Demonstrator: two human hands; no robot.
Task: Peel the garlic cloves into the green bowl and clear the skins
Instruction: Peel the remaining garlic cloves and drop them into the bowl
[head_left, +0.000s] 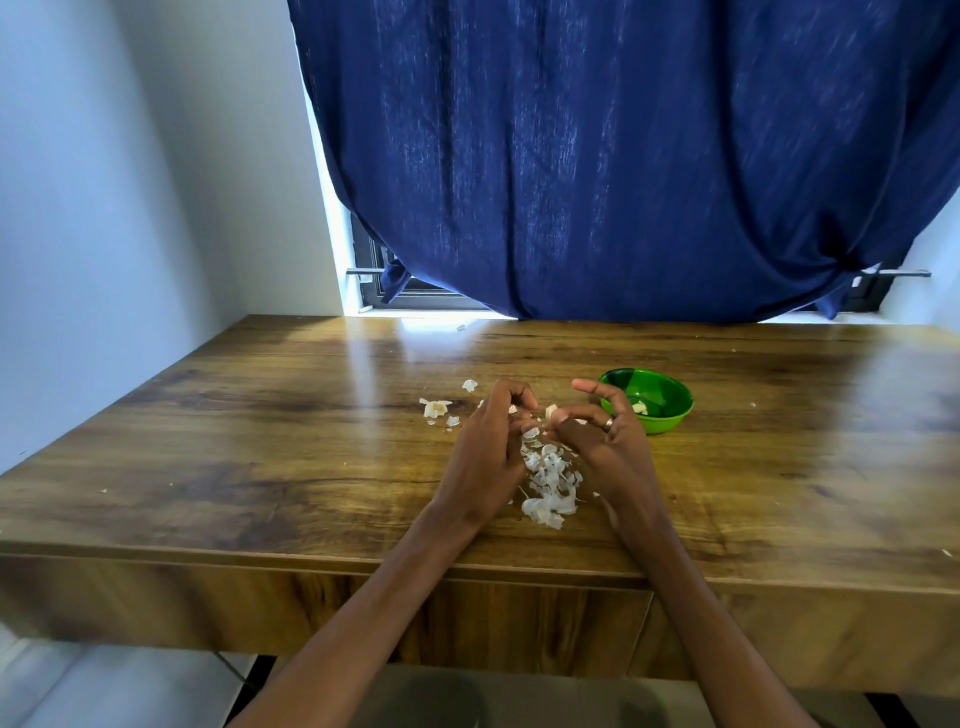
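My right hand (605, 441) pinches a small garlic clove (550, 412) between fingertips, just above the wooden table (260, 441). My left hand (488, 441) sits close beside it with curled fingers reaching toward the clove; whether it touches it I cannot tell. Between and below both hands lies a pile of white garlic skins (550, 483). The green bowl (670, 415) stands just right of my right hand, with a peeled clove (640, 407) inside.
More loose skins (435, 408) lie on the table left of my hands. A dark blue curtain (597, 156) hangs behind the table's far edge over a window. A white wall stands at the left.
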